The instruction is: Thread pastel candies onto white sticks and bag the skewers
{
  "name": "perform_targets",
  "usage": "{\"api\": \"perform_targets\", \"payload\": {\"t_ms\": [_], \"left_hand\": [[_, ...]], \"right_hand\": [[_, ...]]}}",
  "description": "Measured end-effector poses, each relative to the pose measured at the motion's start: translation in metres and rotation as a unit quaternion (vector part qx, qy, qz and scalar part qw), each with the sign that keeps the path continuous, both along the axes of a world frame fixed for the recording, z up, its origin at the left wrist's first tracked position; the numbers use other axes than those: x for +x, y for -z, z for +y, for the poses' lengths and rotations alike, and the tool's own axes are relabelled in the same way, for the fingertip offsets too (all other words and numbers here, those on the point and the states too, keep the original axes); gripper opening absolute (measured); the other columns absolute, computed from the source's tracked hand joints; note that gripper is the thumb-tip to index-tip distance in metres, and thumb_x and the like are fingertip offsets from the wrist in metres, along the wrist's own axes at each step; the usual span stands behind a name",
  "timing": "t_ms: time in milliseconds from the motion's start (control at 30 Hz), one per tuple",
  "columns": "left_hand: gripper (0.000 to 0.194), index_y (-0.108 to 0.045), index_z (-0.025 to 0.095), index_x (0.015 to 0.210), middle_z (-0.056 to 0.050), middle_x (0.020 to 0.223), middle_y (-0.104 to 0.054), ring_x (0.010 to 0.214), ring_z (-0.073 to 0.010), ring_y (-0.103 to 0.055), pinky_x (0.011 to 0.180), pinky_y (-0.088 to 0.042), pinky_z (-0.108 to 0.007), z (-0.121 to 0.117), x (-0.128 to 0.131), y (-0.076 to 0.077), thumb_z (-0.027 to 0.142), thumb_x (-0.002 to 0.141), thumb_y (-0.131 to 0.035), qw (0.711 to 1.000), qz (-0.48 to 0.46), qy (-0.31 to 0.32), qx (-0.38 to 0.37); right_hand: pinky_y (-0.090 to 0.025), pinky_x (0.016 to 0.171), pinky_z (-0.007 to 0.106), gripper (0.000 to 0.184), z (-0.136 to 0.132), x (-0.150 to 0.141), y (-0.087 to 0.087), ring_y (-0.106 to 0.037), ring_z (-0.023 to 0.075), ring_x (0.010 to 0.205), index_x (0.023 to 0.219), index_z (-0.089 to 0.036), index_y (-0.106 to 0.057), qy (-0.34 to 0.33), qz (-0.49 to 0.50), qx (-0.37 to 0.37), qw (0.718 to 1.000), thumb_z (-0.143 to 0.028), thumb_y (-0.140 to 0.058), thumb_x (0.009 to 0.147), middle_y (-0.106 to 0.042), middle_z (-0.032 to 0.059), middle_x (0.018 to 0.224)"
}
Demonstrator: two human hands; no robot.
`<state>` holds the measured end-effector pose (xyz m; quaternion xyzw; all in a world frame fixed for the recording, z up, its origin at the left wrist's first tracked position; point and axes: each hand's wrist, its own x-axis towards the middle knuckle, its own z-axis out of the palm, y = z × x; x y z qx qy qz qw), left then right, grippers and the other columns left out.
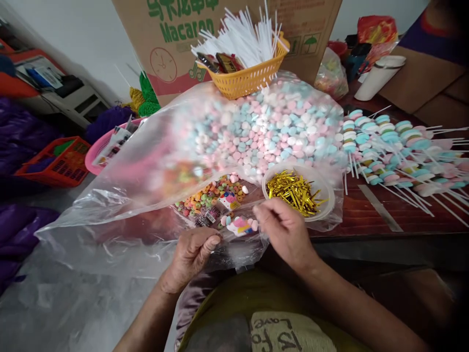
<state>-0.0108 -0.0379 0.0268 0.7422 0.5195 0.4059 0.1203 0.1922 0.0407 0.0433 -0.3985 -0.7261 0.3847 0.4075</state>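
Observation:
My left hand [192, 256] is closed in a pinch, thumb against fingers, at the table's front edge. Something thin and pale seems to show at its fingertips, too small to name. My right hand [287, 237] is also pinched, beside the round tub of gold twist ties [293, 193]; what its fingers hold is hidden. Between the hands lies a white, colourfully printed packet [240, 226], with small pink and blue candies at its ends. Just behind are loose ring-shaped candies [205, 198] and a second printed packet [229, 200].
A large clear bag of pastel candies [252, 132] covers the middle. An orange basket [245, 80] of white sticks stands behind, before a cardboard box [172, 58]. Finished-looking candy skewers [399, 151] pile at right, near a white cup [381, 78]. A pink basket [95, 151] sits left.

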Motion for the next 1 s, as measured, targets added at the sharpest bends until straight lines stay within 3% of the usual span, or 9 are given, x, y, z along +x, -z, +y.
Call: {"api": "perform_targets", "payload": {"t_ms": [100,200,267,333,400,533,633,767,1000], "left_hand": [[0.019,-0.063,0.018,0.089,-0.003,0.073,-0.067,0.063,-0.0119,-0.059,0.062,-0.046,-0.024,-0.009,-0.015,0.007,0.026,0.091,-0.046,0.999,-0.004,-0.033,0.023],[0.023,-0.064,0.02,0.1,-0.007,0.088,-0.07,0.077,-0.0161,-0.062,0.074,-0.047,-0.031,-0.014,-0.026,0.009,0.029,0.092,-0.045,1.0,-0.01,-0.009,0.018],[0.025,-0.064,0.021,0.104,-0.008,0.095,-0.07,0.083,-0.0178,-0.063,0.078,-0.046,-0.033,-0.015,-0.029,0.007,0.03,0.093,-0.043,1.0,-0.013,-0.002,0.016],[0.027,-0.064,0.021,0.107,-0.009,0.099,-0.069,0.087,-0.0187,-0.062,0.079,-0.045,-0.034,-0.015,-0.031,0.004,0.031,0.093,-0.042,1.0,-0.011,-0.001,0.014],[0.028,-0.063,0.021,0.108,-0.01,0.1,-0.069,0.088,-0.0191,-0.062,0.08,-0.044,-0.035,-0.015,-0.033,0.0,0.031,0.093,-0.042,1.0,0.001,0.003,0.017],[0.025,-0.063,0.022,0.107,-0.008,0.098,-0.07,0.088,-0.018,-0.062,0.082,-0.043,-0.035,-0.011,-0.036,-0.008,0.03,0.093,-0.044,0.999,0.032,0.009,0.041],[0.022,-0.063,0.022,0.105,-0.007,0.097,-0.071,0.086,-0.0167,-0.063,0.083,-0.042,-0.035,-0.005,-0.033,-0.014,0.03,0.092,-0.046,0.997,0.055,0.015,0.061],[0.026,-0.062,0.021,0.106,-0.008,0.097,-0.071,0.087,-0.0181,-0.063,0.081,-0.042,-0.036,0.002,-0.028,-0.022,0.032,0.093,-0.043,0.995,0.074,0.032,0.05],[0.023,-0.061,0.021,0.105,-0.007,0.094,-0.071,0.081,-0.0165,-0.062,0.077,-0.041,-0.035,0.004,-0.023,-0.031,0.03,0.093,-0.044,0.993,0.086,0.06,0.052]], "right_hand": [[-0.038,0.06,0.026,0.02,0.002,0.01,0.018,-0.049,0.0139,0.062,0.072,-0.017,-0.055,-0.021,-0.19,0.114,0.975,-0.017,-0.044,0.088,-0.056,0.0019,0.063],[-0.037,0.069,0.032,0.017,0.003,0.012,0.038,-0.052,0.0207,0.078,0.077,-0.013,-0.062,-0.063,-0.427,0.173,0.885,-0.006,-0.047,0.081,-0.062,0.0105,0.078],[-0.036,0.068,0.032,0.018,0.003,0.011,0.047,-0.052,0.0217,0.078,0.076,-0.013,-0.064,-0.054,-0.496,0.174,0.849,-0.005,-0.048,0.08,-0.062,0.0116,0.079],[-0.037,0.066,0.032,0.02,0.003,0.013,0.05,-0.052,0.0208,0.074,0.074,-0.014,-0.064,-0.048,-0.49,0.189,0.849,-0.005,-0.047,0.08,-0.061,0.0099,0.074],[-0.038,0.061,0.03,0.023,0.003,0.024,0.045,-0.053,0.0185,0.067,0.074,-0.014,-0.063,-0.044,-0.42,0.223,0.878,-0.005,-0.044,0.083,-0.059,0.0075,0.069],[-0.046,0.067,0.025,0.021,0.002,0.06,0.016,-0.06,0.0152,0.075,0.094,-0.015,-0.06,-0.055,-0.215,0.296,0.929,-0.008,-0.042,0.087,-0.066,0.0072,0.083],[-0.049,0.074,0.027,0.026,0.001,0.078,-0.006,-0.063,0.0168,0.086,0.109,-0.016,-0.057,-0.056,-0.22,0.358,0.906,-0.008,-0.047,0.086,-0.067,0.008,0.092],[-0.051,0.064,0.031,0.022,0.001,0.088,-0.02,-0.065,0.021,0.074,0.1,-0.013,-0.063,-0.041,-0.304,0.408,0.86,-0.009,-0.046,0.087,-0.067,0.0089,0.078],[-0.046,0.057,0.029,0.026,0.007,0.1,-0.029,-0.064,0.0192,0.068,0.098,-0.011,-0.065,-0.035,-0.325,0.423,0.845,-0.009,-0.041,0.089,-0.068,0.011,0.079]]}}
